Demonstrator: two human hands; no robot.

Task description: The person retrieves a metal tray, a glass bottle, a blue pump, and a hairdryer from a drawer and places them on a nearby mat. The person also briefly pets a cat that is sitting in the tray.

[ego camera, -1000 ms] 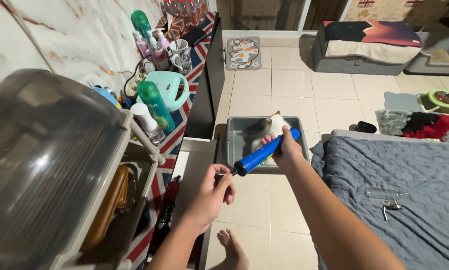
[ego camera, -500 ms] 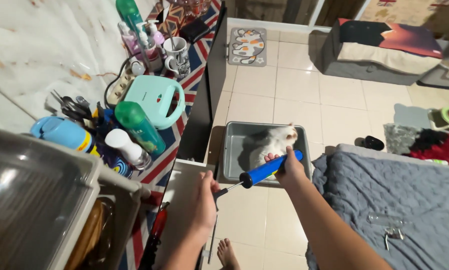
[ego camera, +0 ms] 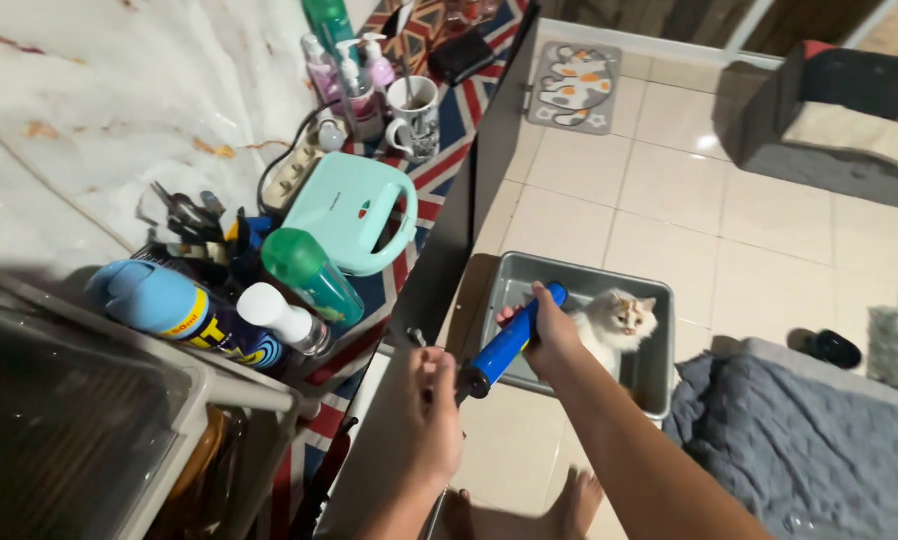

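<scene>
My right hand [ego camera: 549, 335] grips a blue-handled tool [ego camera: 509, 342] with a black end, held slantwise above the floor. My left hand [ego camera: 431, 410] is closed just below that black end, pinching something small and dark that I cannot make out. Behind the tool, a white and orange cat [ego camera: 614, 322] sits in a grey litter tray [ego camera: 659, 375] on the tiled floor. My bare feet [ego camera: 569, 505] show at the bottom of the view.
A cluttered counter on the left carries a mint green sandwich maker [ego camera: 354, 210], a green-capped bottle [ego camera: 309, 272], a blue spray can [ego camera: 174, 312], mugs [ego camera: 414, 115] and pump bottles. A grey blanket [ego camera: 809, 450] lies at right, a black shoe [ego camera: 831, 347] beyond it.
The view has swung left and down, showing more of the counter. My hands stay together on the tool, and the cat has turned its face towards me.
</scene>
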